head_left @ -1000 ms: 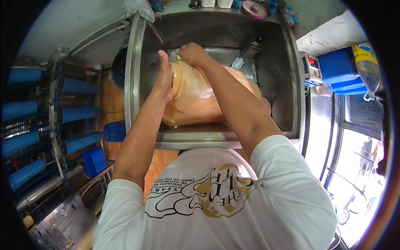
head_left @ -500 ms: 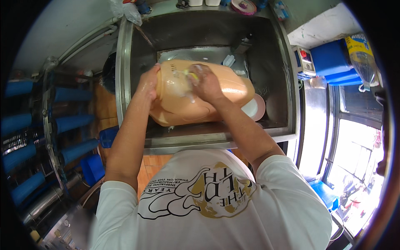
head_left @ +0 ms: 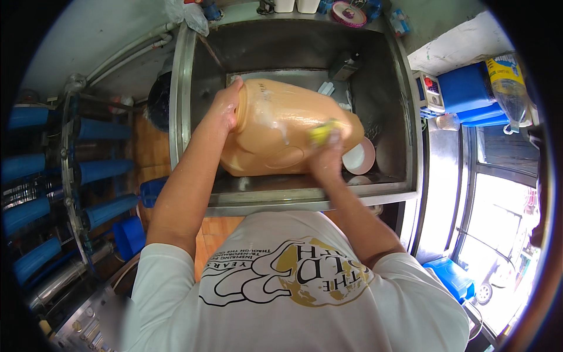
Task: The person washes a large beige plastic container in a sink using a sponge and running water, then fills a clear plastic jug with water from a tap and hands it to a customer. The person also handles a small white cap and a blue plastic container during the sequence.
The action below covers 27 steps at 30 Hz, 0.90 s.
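Observation:
A large orange-tan plastic jug [head_left: 275, 132], wet with patches of suds, lies on its side in a metal sink [head_left: 202, 76]. Its broad end is at the left, and my left hand [head_left: 227, 108] grips that end; some of its fingers are hidden behind the edge. My right hand [head_left: 328, 158], smeared by motion, holds a yellow sponge [head_left: 324, 134] against the jug's side near its narrower right end.
A pink bowl [head_left: 360, 157] sits in the sink right of the jug. In the far right corner stands a dark bottle [head_left: 345, 66]. A pink-rimmed round lid [head_left: 349, 14] rests on the back ledge. Blue cylinders [head_left: 105, 170] line a rack at left.
My right hand has swept the sponge rightward and toward me, from the jug's upper middle to near its right end. My left hand still grips the broad end.

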### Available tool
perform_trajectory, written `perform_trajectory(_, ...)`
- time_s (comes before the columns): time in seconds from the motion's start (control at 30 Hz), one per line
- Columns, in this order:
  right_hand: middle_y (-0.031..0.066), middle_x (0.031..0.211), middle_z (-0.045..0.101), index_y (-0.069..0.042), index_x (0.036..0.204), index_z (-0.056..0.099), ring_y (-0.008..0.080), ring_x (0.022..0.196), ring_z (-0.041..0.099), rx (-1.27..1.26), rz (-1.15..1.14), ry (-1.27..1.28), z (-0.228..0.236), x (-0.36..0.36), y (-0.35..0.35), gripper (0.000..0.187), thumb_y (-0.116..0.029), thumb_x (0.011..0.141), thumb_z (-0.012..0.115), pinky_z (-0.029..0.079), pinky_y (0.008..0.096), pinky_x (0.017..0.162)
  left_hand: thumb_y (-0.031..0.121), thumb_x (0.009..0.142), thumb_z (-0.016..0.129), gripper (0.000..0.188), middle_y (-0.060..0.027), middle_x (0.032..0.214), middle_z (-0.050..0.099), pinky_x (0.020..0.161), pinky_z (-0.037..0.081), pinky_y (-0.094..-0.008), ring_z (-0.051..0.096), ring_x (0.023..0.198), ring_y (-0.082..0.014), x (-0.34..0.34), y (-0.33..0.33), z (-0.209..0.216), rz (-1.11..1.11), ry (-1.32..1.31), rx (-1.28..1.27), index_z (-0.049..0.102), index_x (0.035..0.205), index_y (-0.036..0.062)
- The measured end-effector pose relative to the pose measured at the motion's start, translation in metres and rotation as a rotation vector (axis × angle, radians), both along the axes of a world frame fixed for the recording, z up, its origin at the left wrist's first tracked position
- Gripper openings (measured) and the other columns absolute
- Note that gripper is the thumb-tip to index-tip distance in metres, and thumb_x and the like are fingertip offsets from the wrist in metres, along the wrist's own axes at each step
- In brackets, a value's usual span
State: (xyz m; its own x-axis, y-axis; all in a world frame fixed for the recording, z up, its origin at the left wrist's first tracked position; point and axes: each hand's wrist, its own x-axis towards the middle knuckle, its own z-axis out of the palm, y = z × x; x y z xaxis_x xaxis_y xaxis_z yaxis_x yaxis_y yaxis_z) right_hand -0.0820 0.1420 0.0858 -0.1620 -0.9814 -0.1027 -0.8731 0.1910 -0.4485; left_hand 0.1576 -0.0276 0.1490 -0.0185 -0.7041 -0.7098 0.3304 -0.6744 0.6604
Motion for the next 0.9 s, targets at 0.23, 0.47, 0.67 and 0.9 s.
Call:
perform_trajectory(0.23,0.0262,0.146,0.046,-0.001,0.138,0.053,0.0450,0.137,0.042,-0.494,0.374,-0.164,0.089,0.095,-0.080,0.056,-0.023,0.088,0.061,0.032,0.0547,0.116,0.088,0.085,0.035,0.105,-0.0155,0.132,0.062,0.102,0.051,-0.0459,0.062,0.117,-0.0286,-0.029,0.031,0.066,-0.202,0.186,-0.065,0.053,0.135,-0.0016)
perform_trajectory(0.47,0.0197,0.121,0.066,0.000,0.120,0.068,0.0379,0.120,0.059,-0.490,0.240,-0.002,0.039,0.058,-0.094,0.038,-0.017,0.087,0.055,0.045,0.0506,0.103,0.042,0.096,0.068,0.056,-0.0114,0.120,0.067,0.093,0.053,-0.0349,0.065,0.108,-0.0179,0.016,0.063,0.004,-0.325,-0.072,-0.361,0.058,0.132,-0.0009)
perform_trajectory(0.67,0.0252,0.111,0.070,-0.005,0.125,0.065,0.0369,0.104,0.068,0.333,0.074,0.129,0.024,-0.078,-0.008,0.042,-0.030,0.092,0.057,0.052,0.0500,0.094,0.019,0.092,0.077,0.041,-0.0076,0.111,0.071,0.088,0.053,-0.0300,0.067,0.098,-0.0149,0.064,0.100,-0.033,-0.287,-0.233,-0.297,0.063,0.125,-0.0002)
perform_trajectory(0.9,0.0294,0.117,0.067,-0.002,0.132,0.057,0.0446,0.114,0.063,0.206,-0.345,-0.346,0.000,-0.050,-0.068,0.051,-0.032,0.091,0.058,0.050,0.0515,0.098,0.018,0.090,0.078,0.042,-0.0085,0.111,0.071,0.089,0.053,-0.0305,0.067,0.098,-0.0160,0.066,0.089,-0.043,-0.289,-0.241,-0.317,0.063,0.125,-0.0004)
